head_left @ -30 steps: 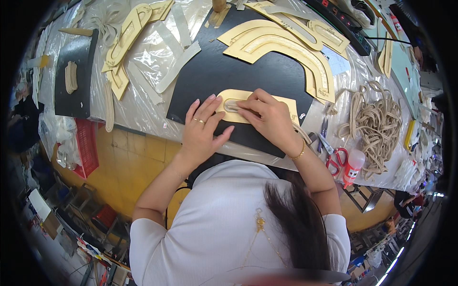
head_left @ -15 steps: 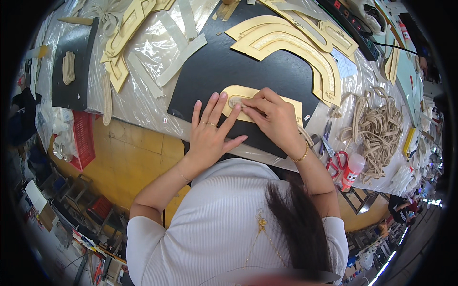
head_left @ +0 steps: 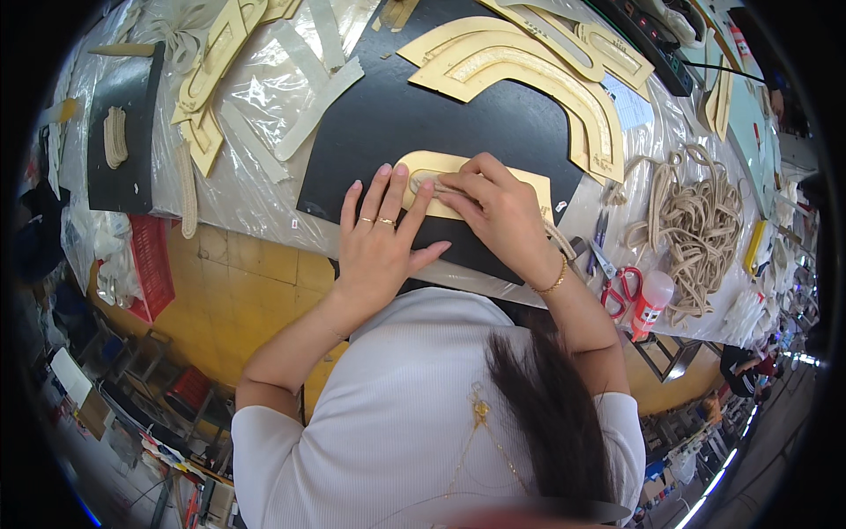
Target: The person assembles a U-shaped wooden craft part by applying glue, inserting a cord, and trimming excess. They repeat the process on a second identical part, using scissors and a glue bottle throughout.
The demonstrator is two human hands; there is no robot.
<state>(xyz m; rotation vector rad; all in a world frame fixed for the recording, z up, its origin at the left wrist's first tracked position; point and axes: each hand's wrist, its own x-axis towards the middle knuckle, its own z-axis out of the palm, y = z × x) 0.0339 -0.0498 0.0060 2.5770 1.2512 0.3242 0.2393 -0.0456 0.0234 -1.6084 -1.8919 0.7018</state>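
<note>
A pale yellow template board [head_left: 446, 162] with a rounded left end and a recessed slot lies on a black mat [head_left: 352, 132] in front of me. My left hand [head_left: 374, 238] lies over the board's left end, fingers spread, its index fingertip pressing beside the slot. Pinched together, the thumb and fingers of my right hand [head_left: 502, 212] grip a beige braided cord [head_left: 557, 236] at the slot. The cord's tail comes out below my right wrist; its middle run is hidden under that hand.
Curved yellow templates [head_left: 520, 72] lie beyond the mat. To the right are a tangled cord pile [head_left: 701, 234], red-handled scissors [head_left: 622, 286] and a red-labelled bottle [head_left: 652, 304]. At left, a coiled cord [head_left: 115, 137] rests on a black board [head_left: 132, 181]; a red basket [head_left: 152, 264] stands below.
The whole view has shifted slightly. Both hands keep their places on the template board, with only small finger movement at the slot.
</note>
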